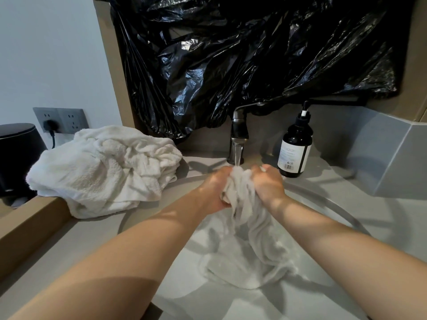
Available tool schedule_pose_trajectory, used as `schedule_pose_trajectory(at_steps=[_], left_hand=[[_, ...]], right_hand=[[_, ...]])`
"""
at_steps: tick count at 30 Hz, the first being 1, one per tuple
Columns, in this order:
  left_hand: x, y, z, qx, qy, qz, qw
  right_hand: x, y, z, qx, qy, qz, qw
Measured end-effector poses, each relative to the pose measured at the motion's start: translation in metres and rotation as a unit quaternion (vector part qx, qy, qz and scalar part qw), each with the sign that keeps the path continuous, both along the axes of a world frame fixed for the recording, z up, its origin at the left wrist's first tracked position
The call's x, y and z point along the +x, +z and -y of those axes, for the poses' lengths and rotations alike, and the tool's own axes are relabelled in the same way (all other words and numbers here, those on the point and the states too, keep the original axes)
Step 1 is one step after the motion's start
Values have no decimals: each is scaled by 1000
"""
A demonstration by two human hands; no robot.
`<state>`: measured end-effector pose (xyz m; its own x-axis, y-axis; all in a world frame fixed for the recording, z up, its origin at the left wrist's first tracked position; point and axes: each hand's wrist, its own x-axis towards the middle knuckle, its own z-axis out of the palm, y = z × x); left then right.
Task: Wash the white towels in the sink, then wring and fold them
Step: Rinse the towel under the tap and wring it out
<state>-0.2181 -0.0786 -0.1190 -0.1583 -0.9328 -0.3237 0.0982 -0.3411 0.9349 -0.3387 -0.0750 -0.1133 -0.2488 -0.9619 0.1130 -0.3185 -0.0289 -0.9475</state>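
Under faucet (238, 137), towel (240, 195) between gripping hands

Wet towel (240, 197), centre: white cloth, sodden, limp, ropy folds, wet sheen.
Towel pile (104, 169), 9 o'clock: dry white terry, fluffy, rough looped nap, matt.
Sheeting (254, 54), 12 o'clock: thin black plastic, crinkled, high gloss.
Tap (239, 132), just above centre: brushed metal, dull sheen.
Pump bottle (294, 151), 2 o'clock: dark, glossy, smooth; label matt.
Sink rim (332, 202), 3 o'clock: smooth, grey, satin.
Counter edging (30, 227), 8 o'clock: brown wood-look, matt.
Socket plate (61, 120), 10 o'clock: smooth grey plastic.
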Motion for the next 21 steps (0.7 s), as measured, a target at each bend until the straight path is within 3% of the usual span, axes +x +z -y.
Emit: schedule_pose_trajectory(at_steps=[3, 6, 9, 15, 19, 21], left_hand=[[-2, -4, 3, 8, 8, -41, 999], [0, -4, 1, 19, 30, -27, 999], [5, -10, 2, 24, 25, 1, 999], [19, -2, 1, -3, 16, -73, 997], [16, -7, 9, 6, 70, -97, 993], [12, -14, 12, 7, 77, -75, 994]], right_hand=[[10, -7, 4, 1, 14, -18, 1000], [28, -9, -3, -25, 20, -80, 996], [26, -12, 5, 4, 21, -20, 1000], [6, -8, 12, 65, 20, 11, 998], [21, -5, 5, -5, 24, 36, 999], [35, -9, -2, -9, 57, -12, 998]])
